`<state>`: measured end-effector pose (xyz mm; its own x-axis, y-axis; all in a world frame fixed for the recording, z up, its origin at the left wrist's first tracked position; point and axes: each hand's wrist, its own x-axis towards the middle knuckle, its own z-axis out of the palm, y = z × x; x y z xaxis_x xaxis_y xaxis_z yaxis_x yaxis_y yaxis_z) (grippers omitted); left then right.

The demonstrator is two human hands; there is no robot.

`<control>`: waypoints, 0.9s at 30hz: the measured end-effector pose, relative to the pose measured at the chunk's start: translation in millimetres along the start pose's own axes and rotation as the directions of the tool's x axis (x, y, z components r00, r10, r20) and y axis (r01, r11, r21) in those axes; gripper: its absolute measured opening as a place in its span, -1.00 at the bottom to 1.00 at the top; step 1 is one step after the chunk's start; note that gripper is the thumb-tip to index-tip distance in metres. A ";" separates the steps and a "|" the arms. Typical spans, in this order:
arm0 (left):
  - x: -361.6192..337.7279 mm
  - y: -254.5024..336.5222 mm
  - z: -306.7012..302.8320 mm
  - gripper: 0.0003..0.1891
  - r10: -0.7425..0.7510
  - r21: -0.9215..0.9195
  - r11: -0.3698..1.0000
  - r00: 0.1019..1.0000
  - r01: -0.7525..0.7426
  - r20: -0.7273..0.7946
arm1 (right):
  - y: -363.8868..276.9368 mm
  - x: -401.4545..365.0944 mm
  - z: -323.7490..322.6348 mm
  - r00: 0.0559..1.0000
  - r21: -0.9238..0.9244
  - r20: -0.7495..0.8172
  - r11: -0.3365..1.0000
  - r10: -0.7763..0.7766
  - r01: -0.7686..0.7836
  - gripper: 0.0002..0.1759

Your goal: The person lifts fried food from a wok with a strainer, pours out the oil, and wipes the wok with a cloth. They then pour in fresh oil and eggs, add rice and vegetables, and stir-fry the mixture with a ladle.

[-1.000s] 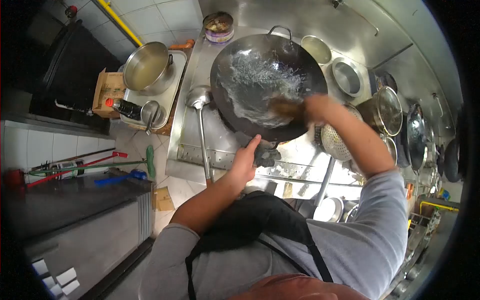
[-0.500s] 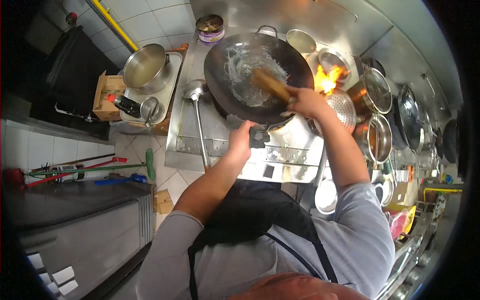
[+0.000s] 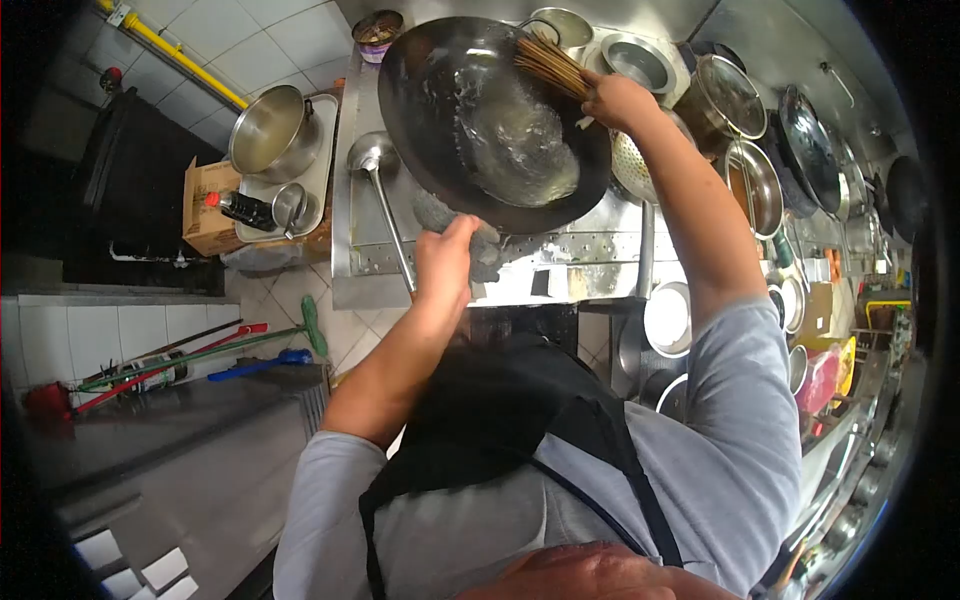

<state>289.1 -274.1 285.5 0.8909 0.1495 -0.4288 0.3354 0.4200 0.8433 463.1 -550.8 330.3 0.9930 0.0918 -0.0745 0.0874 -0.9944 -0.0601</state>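
Note:
A large dark wok (image 3: 425, 110) is tilted over the stove, with frothy water (image 3: 520, 140) pooled toward its lower right side. My left hand (image 3: 447, 262) is closed on a grey cloth (image 3: 436, 212) at the wok's near edge; whatever the cloth covers there is hidden. In my right hand (image 3: 615, 100) is a bamboo wok brush (image 3: 548, 66), its bristles raised over the far right rim, above the water. A steel ladle (image 3: 373, 155) lies left of the wok, its handle running down toward my left wrist.
Beside the wok on the right sit a perforated strainer (image 3: 632, 170) and several pots, including a lidded pot (image 3: 722, 95). On the left, a tray (image 3: 325, 150) carries a steel pot (image 3: 268, 135), a dark bottle (image 3: 245, 210) and a small metal cup (image 3: 292, 208). An open can (image 3: 377, 35) stands behind.
The wok has been tipped and the water has run together at its lower side. My right hand has lifted the brush up toward the far right rim. The flame at right no longer shows.

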 end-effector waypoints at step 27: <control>13.8 70.5 20.0 -0.72 0.291 0.661 0.657 0.931 -0.362 0.220 | 16.4 -72.7 52.9 0.908 0.401 -0.061 0.843 0.414 -0.357 -0.22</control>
<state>331.1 -260.3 345.5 0.9946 0.0643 -0.0820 0.1000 -0.3705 0.9234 388.2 -571.0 282.1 0.9429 -0.3315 -0.0316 -0.3130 -0.8501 -0.4234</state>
